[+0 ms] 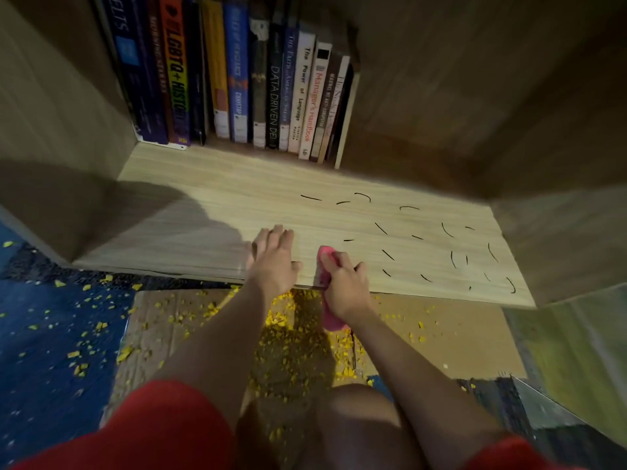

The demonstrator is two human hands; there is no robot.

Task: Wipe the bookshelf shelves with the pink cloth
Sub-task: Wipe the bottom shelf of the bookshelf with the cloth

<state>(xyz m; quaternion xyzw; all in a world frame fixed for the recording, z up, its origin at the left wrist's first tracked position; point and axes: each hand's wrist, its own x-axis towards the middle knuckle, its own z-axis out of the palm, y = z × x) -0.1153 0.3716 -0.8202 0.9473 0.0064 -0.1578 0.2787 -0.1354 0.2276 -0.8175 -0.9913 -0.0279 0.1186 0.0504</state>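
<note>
- Pink cloth (326, 255), one only, is sitting bunched in your right hand (344, 284) at the front edge of the shelf (210, 198). Its top is showing past your fingers and its tail is hanging below the edge, over the floor.
- Your right hand is clamping round that cloth with fingers curled, holding it against the wood.
- Your left hand (273, 261) is lying flat on the shelf just beside the right one, fingers straight and slightly spread, gripping nothing.
- Short black marks (387, 254), around eighteen of them, are lying scattered over the right half of the shelf. All of them are sitting to the right of the cloth, the nearest close to your right hand.
- Books (271, 96) are standing upright in one row at the back left of the shelf. You are looking at roughly fourteen spines, with blur making the exact count uncertain.
- Yellow crumbs (288, 337), too many to count, are littering one sheet of cardboard (458, 330) and the blue carpet (51, 334) below the shelf.
- Red shorts (163, 425) and one bare knee (356, 418) are showing nearest you.
</note>
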